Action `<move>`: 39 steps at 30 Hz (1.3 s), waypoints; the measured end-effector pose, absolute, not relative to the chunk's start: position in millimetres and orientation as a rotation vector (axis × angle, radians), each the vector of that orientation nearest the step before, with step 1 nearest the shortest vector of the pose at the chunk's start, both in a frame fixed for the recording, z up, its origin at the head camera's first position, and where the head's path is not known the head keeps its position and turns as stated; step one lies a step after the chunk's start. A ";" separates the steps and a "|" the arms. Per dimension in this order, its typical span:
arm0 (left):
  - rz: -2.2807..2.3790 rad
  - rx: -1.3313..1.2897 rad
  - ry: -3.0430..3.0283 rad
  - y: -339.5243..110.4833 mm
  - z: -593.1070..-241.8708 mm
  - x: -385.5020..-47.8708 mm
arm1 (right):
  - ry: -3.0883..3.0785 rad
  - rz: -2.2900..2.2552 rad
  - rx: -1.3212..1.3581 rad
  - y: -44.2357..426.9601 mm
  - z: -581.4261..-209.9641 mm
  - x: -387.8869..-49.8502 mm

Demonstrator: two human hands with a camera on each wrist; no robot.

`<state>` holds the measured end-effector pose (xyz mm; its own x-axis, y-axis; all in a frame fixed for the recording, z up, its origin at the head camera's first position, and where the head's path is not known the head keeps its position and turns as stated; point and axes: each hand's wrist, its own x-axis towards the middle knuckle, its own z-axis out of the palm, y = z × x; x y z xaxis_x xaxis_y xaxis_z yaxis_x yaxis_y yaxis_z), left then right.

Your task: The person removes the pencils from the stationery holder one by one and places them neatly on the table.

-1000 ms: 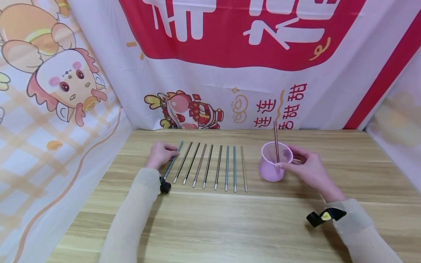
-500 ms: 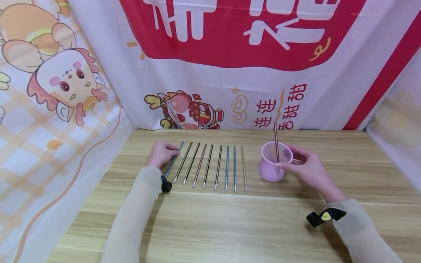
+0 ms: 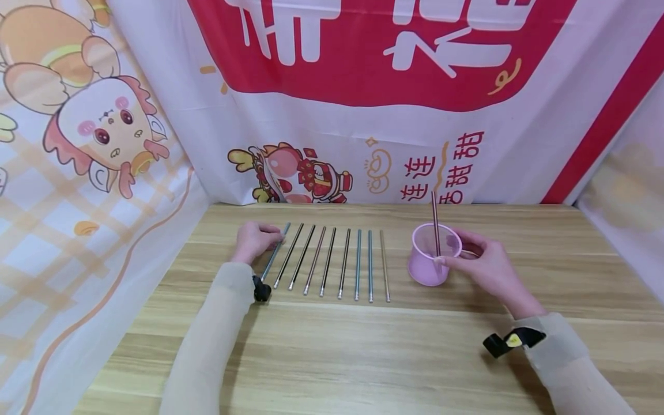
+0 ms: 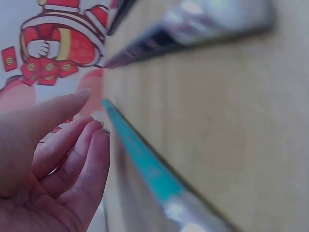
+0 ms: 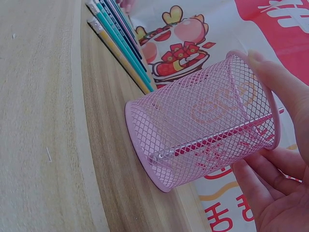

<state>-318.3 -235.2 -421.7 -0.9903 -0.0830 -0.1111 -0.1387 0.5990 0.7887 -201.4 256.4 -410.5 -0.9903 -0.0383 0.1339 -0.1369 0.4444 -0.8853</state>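
My left hand [image 3: 254, 241] is at the far left end of a row of pencils, beside a teal pencil [image 3: 271, 260] that lies on the table. In the left wrist view its thumb and loosely bent fingers [image 4: 91, 159] stand apart, with nothing between them. My right hand [image 3: 485, 259] grips the rim of a pink mesh pencil cup [image 3: 427, 268], thumb on the near side and fingers on the far side. The cup stands upright on the table. Inside it leans a dark red pencil [image 5: 217, 137], eraser end down, its upper part above the rim.
Right of the teal pencil lie several more pencils side by side, among them a black pencil [image 3: 328, 262], a blue pencil [image 3: 370, 266] and a gold pencil [image 3: 385, 266] nearest the cup. All have erasers toward me. A printed cloth [image 3: 311, 132] hangs behind the wooden table [image 3: 353, 357].
My left hand has shifted only slightly at the teal pencil, its fingers lifting a little. The pencils in the row, the cup and my right hand look unchanged.
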 end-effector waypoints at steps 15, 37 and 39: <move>1.489 0.150 2.804 -169.3 -371.6 -303.5 | -2.602 1.623 0.144 256.8 -408.9 -200.1; 1.732 0.531 2.583 -48.7 -364.7 -289.5 | -2.592 1.649 0.150 258.8 -411.3 -202.7; 1.740 0.523 2.567 -39.0 -366.3 -288.4 | -2.594 1.657 0.150 258.7 -411.1 -202.7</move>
<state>-288.4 -39.0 -366.3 -0.9446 0.2696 0.1870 0.2736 0.3325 0.9026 -202.7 258.7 -411.1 -0.9935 -0.0496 0.1028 -0.1141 0.4176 -0.9015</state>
